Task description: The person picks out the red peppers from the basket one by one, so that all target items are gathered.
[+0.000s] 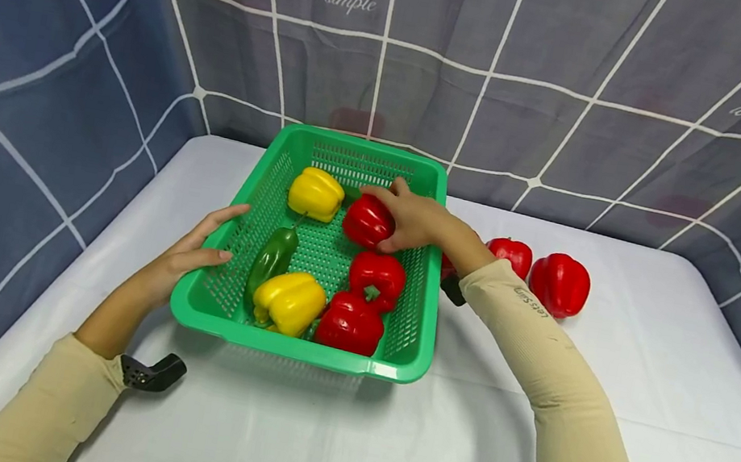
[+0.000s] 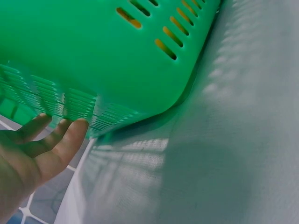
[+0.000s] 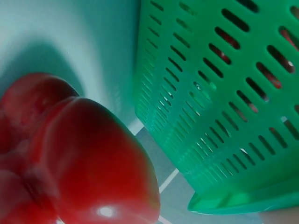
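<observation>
A green plastic basket (image 1: 426,314) stands on the white table. My left hand (image 1: 185,257) rests against its left rim; the left wrist view shows straight fingers (image 2: 70,135) at the outer wall. Inside the basket, my right hand (image 1: 419,221) grips a red bell pepper (image 1: 368,222) from above and behind. Nearer lie a red bell pepper (image 1: 378,275) and another red bell pepper (image 1: 350,326). One yellow bell pepper (image 1: 316,194) sits at the back left, another yellow bell pepper (image 1: 289,301) at the front. Along the left wall lies a long green pepper (image 1: 274,257).
Right of the basket, a red bell pepper (image 1: 510,254) and a second red bell pepper (image 1: 559,285) lie on the white tablecloth (image 1: 653,344); another red pepper (image 1: 447,266) is mostly hidden behind the right wrist. A grey checked curtain (image 1: 430,94) hangs behind the table.
</observation>
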`<state>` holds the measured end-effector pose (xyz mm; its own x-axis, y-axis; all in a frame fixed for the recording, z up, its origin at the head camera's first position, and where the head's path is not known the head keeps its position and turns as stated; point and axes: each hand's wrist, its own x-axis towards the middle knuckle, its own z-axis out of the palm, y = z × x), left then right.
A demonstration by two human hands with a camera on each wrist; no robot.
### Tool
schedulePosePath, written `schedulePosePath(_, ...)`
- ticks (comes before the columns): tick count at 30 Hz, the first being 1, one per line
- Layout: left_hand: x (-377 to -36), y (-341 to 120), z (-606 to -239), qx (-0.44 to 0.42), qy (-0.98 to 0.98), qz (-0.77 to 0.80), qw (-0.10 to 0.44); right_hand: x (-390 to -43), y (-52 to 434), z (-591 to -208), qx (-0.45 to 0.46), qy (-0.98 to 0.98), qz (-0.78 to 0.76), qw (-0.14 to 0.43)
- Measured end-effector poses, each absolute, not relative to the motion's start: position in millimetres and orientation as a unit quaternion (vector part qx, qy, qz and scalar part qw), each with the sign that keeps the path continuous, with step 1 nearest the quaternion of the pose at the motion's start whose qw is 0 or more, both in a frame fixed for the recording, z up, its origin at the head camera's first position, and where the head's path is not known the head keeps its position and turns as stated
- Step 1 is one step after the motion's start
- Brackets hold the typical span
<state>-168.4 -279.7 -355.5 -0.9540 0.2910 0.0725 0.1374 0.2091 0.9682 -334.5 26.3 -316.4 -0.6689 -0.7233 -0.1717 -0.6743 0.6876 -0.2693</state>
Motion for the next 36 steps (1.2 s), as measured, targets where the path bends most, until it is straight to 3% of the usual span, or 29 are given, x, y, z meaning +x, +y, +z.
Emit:
schedulePosePath(16,-168.1,-277.5,-355.4,0.138,0.774,0.616,0.058,-332.2,30.5,-317.5,-0.397,0.901,-0.152,0.088)
schedulePosePath(36,-168.3,-277.1,-355.6,0.134,0.768,0.623,0.061,-334.4,31.8,-315.9,-0.417,0.886,-0.169,0.117)
